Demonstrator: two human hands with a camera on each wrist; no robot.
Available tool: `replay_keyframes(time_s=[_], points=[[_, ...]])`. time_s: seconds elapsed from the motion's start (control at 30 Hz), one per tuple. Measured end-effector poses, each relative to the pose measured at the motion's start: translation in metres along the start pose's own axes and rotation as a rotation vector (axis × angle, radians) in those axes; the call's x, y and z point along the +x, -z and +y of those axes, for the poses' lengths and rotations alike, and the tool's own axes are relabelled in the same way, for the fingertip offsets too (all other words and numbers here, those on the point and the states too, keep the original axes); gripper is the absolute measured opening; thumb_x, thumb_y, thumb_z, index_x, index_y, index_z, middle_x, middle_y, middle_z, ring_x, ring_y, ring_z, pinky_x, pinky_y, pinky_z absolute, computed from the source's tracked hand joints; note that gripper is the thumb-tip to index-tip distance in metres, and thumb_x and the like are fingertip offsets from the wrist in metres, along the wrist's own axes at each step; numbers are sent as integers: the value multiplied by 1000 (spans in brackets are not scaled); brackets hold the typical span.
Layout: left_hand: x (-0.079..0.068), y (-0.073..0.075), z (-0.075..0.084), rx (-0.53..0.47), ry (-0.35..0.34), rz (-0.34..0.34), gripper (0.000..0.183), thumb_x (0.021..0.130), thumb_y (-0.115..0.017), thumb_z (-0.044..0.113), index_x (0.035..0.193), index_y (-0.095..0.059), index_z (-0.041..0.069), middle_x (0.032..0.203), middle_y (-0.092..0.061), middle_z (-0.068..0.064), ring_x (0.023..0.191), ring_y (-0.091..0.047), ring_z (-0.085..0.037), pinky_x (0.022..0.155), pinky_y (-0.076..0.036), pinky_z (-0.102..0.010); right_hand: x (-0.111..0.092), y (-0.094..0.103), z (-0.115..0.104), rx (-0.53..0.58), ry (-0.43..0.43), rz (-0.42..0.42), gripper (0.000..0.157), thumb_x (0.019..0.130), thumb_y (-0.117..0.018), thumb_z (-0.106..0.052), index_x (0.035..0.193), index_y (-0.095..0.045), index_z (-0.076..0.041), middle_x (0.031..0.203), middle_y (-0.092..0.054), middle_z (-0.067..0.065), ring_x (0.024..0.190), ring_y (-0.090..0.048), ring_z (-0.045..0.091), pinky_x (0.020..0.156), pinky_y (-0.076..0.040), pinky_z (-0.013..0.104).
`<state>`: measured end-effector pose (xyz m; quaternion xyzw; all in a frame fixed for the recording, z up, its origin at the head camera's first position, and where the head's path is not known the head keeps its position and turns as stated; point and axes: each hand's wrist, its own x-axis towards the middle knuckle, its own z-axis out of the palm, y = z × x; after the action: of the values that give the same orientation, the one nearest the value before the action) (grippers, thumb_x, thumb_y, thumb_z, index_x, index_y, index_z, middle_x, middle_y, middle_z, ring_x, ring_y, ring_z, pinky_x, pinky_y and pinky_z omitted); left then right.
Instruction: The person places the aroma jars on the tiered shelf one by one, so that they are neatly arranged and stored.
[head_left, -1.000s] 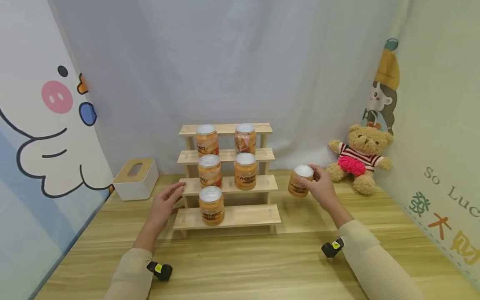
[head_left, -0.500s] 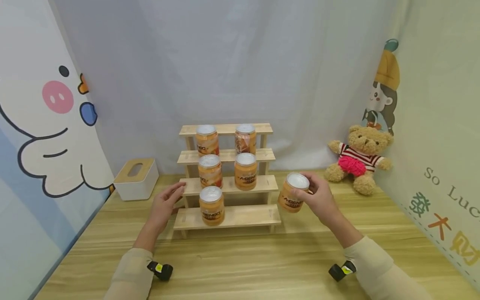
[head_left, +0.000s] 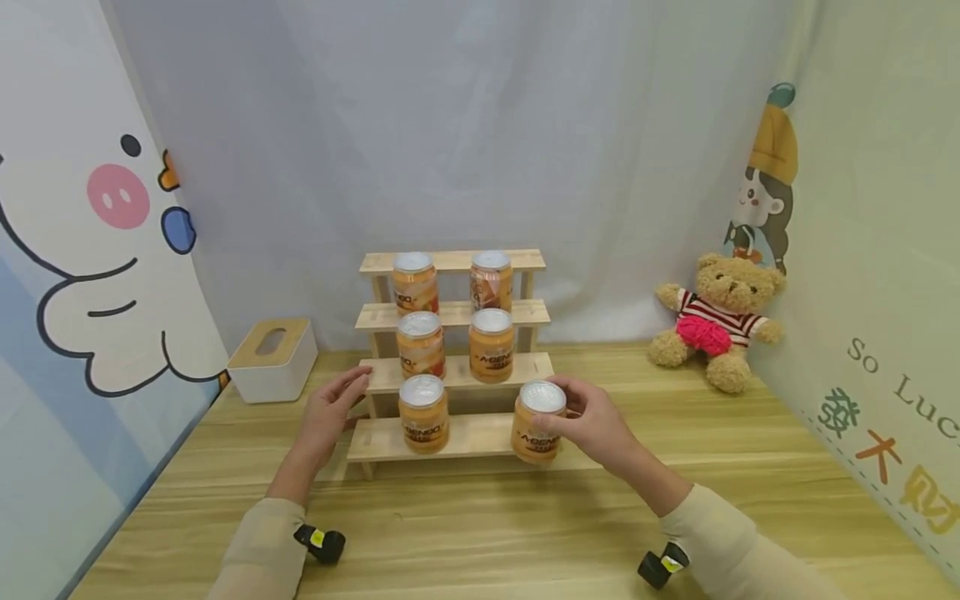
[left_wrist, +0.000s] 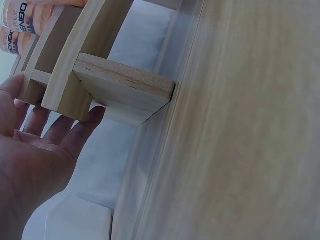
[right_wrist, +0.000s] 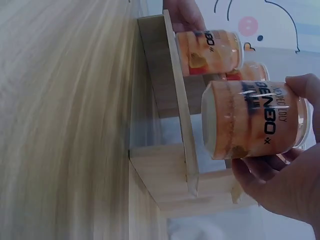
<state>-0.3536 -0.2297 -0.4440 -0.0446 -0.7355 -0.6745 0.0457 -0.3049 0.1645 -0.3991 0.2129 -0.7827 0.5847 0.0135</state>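
My right hand point(head_left: 600, 421) grips an orange can point(head_left: 537, 433) with a silvery lid, thumb on the near side, fingers behind. The can is upright over the right end of the lowest step of a wooden tiered stand point(head_left: 480, 432). In the right wrist view, a gap shows between the can's base point(right_wrist: 210, 122) and the board. My left hand point(head_left: 327, 412) rests its extended fingers against the stand's left end, by the two lower steps. In the left wrist view its fingertips point(left_wrist: 95, 114) touch a board end. Another can point(head_left: 423, 417) stands on the lowest step's left part.
Two cans stand on the step above, one of them a right-hand can point(head_left: 491, 350); two more stand higher, including a left one point(head_left: 415, 287). A tissue box point(head_left: 277, 371) sits left of the stand. A teddy bear point(head_left: 723, 317) leans at the back right of the wooden table point(head_left: 450, 533).
My right hand has carried its can left and toward me, from beside the stand to over the right end of the lowest step. The left hand has stayed put.
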Motion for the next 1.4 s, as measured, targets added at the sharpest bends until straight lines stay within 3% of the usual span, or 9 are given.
replay_keyframes(time_s=[0.23, 0.43, 0.8, 1.1, 1.4], points=[[1, -1, -1, -1, -9, -9, 59, 102, -57, 42, 148, -48, 5, 155, -41, -11, 140, -39, -34, 94, -52, -45, 10, -14, -4, -13, -13, -7, 56, 85, -82, -21, 132, -59, -2, 119, -66, 13, 107, -65, 27, 84, -55, 38], [2, -1, -2, -8, -4, -3, 59, 102, -58, 42, 147, -48, 4, 154, -42, -11, 139, -40, -35, 92, -53, -42, 24, -27, -6, -32, 13, 16, 53, 83, -83, -17, 131, -64, -3, 119, -66, 13, 105, -64, 28, 82, -55, 38], [0, 1, 4, -1, 2, -2, 60, 102, -58, 43, 147, -48, 4, 154, -42, -12, 139, -40, -34, 97, -50, -49, 36, -48, -11, -51, 36, 54, 48, 82, -85, -19, 124, -68, -3, 110, -57, 13, 98, -63, 25, 81, -56, 38], [2, 1, 0, 3, -6, -1, 60, 102, -58, 44, 146, -49, 4, 154, -42, -12, 139, -41, -34, 95, -51, -47, 39, -54, -13, -74, -11, 102, 48, 78, -87, -19, 116, -64, -1, 107, -66, 8, 94, -65, 21, 81, -55, 38], [3, 2, -4, 18, -4, -5, 63, 100, -59, 47, 147, -50, 6, 154, -43, -11, 139, -41, -33, 93, -52, -45, 38, -53, -10, -114, -13, 129, 50, 77, -88, -20, 118, -65, -2, 106, -66, 6, 91, -63, 20, 77, -54, 36]])
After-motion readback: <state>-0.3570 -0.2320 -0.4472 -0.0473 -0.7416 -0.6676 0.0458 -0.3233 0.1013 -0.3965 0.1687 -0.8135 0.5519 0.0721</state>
